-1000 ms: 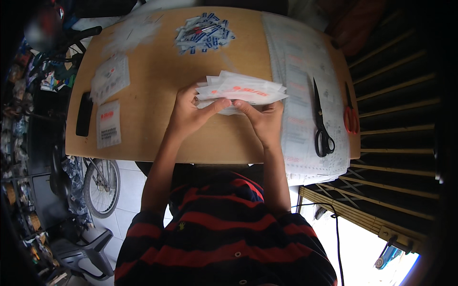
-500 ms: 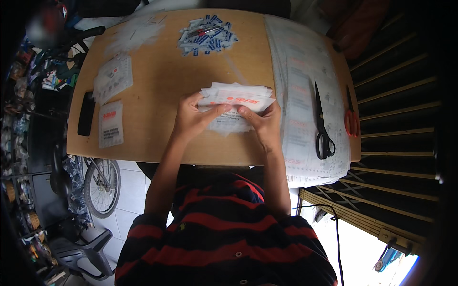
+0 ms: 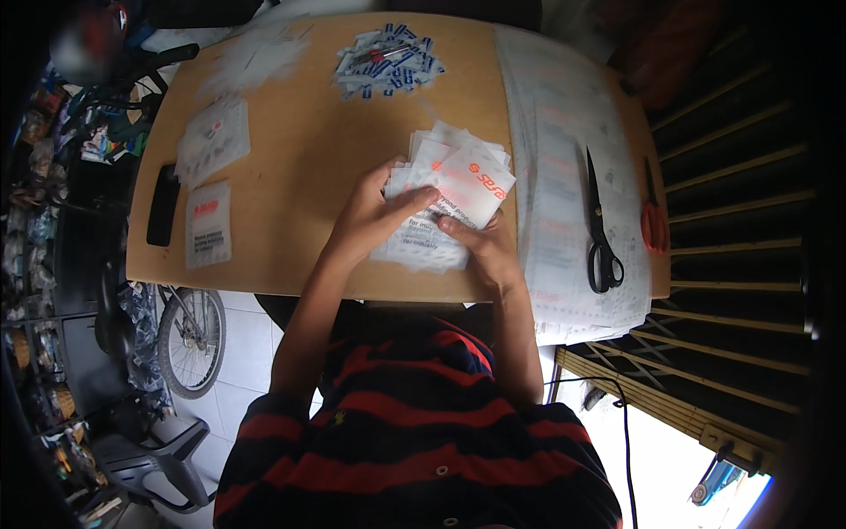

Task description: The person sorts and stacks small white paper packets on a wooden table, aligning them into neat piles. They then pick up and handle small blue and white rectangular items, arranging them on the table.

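Over the front middle of the table I hold a loose stack of translucent white printed sheets (image 3: 458, 189), with red and dark print on the top one. My left hand (image 3: 381, 204) grips its left side, thumb laid across the top sheet. On the lower right, my right hand (image 3: 486, 247) clasps the stack with its thumb on the face. The fingers of both hands are mostly hidden behind the sheets. Some sheets are fanned at different angles, and the lower ones reach close to the tabletop; whether they touch it I cannot tell.
A wooden table (image 3: 308, 159) carries a pile of small blue-and-white pieces (image 3: 392, 66), a black phone (image 3: 163, 204) and more printed sheets (image 3: 210, 225) at left. Large translucent sheets (image 3: 560, 238) cover its right side, with black scissors (image 3: 601, 234) on them and red-handled scissors (image 3: 653, 225) beside.
The stack has turned from a tilted, edge-on pose to face up more, and its sheets have spread apart. Both hands have shifted slightly, the right one lower.
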`<control>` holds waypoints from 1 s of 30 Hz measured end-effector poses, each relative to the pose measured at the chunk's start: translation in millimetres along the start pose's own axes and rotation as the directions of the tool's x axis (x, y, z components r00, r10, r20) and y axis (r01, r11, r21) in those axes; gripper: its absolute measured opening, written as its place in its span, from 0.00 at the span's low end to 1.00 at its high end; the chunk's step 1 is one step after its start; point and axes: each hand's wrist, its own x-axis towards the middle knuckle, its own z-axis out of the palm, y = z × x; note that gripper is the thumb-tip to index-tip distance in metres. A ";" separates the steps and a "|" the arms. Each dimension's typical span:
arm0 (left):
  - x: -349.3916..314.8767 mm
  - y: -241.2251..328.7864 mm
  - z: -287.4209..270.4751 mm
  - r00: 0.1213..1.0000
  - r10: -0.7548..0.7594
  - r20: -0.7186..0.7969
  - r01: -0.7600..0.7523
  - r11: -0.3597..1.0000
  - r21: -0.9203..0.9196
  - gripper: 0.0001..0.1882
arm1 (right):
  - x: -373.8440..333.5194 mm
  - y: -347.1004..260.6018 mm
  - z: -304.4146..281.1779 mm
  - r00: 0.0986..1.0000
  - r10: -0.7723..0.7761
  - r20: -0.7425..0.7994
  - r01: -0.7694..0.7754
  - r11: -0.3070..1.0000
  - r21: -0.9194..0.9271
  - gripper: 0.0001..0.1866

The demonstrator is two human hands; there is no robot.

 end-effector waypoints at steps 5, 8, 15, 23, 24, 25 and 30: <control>-3.5 2.8 -1.2 0.985 0.032 0.172 0.010 0.972 -0.236 0.21 | 3.4 -8.7 1.9 0.998 -0.063 -0.020 0.065 0.986 0.154 0.21; -22.4 -12.9 2.4 0.961 -0.210 0.182 0.276 0.793 -0.543 0.25 | -0.4 -8.6 8.2 1.000 0.021 0.008 -0.021 0.992 0.125 0.28; -119.9 -36.6 -0.4 0.902 -0.329 0.282 0.415 0.474 -0.776 0.31 | -53.8 -5.9 16.5 0.984 0.126 0.129 -0.087 0.958 -0.274 0.37; -158.7 -31.9 24.7 0.800 -0.600 0.007 0.511 0.676 -0.531 0.27 | -108.4 -6.9 4.8 0.942 0.335 0.022 -0.318 0.911 -0.263 0.15; -163.9 -32.7 27.2 0.810 -0.586 -0.029 0.502 0.717 -0.483 0.26 | -113.8 -7.5 2.8 0.928 0.371 -0.001 -0.360 0.898 -0.253 0.15; -167.7 -34.4 29.2 0.823 -0.565 -0.064 0.488 0.760 -0.430 0.25 | -118.8 -8.0 1.2 0.915 0.402 -0.020 -0.395 0.886 -0.245 0.15; -199.0 -55.4 30.0 0.852 -0.521 -0.048 0.507 0.845 -0.171 0.26 | -137.6 -6.8 2.1 0.850 0.521 -0.076 -0.521 0.814 -0.257 0.17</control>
